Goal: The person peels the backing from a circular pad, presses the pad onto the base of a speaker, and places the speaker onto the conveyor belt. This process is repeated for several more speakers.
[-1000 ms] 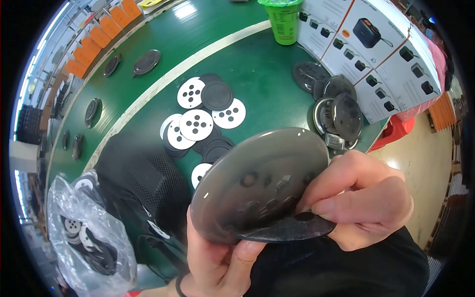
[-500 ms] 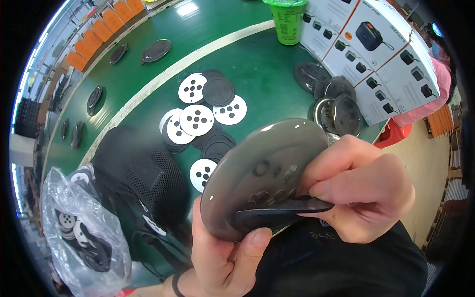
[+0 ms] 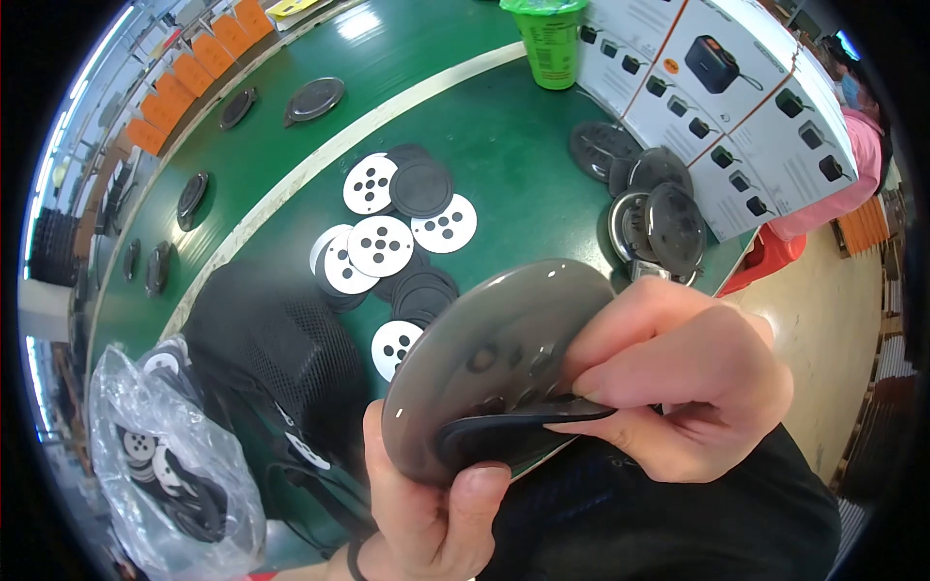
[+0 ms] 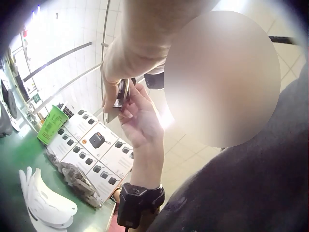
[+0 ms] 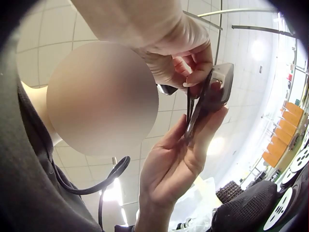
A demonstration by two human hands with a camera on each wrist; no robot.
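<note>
In the head view a glossy, translucent grey round cover [image 3: 484, 339] is tilted above the table. The left hand [image 3: 436, 513] grips its lower left edge, thumb in front. A thin black disc [image 3: 494, 436] lies bent against the cover's lower part. The right hand [image 3: 688, 378] pinches the disc's right end between thumb and fingers, beside the cover's right side. In the right wrist view the cover [image 5: 217, 89] appears edge-on, with the left hand [image 5: 174, 169] below and the right hand [image 5: 188, 53] above.
White discs [image 3: 380, 246] and black discs [image 3: 420, 188] lie loosely piled on the green table. A black mesh bag [image 3: 281, 339] and a plastic bag [image 3: 174, 465] of discs are at left. Similar covers [image 3: 675, 229], a green cup [image 3: 552, 48] and a printed box [image 3: 717, 107] stand right.
The right hand has shifted left and slightly down, its fingers still pinching the black disc. The disc's near edge is lifted from the cover more than a second ago.
</note>
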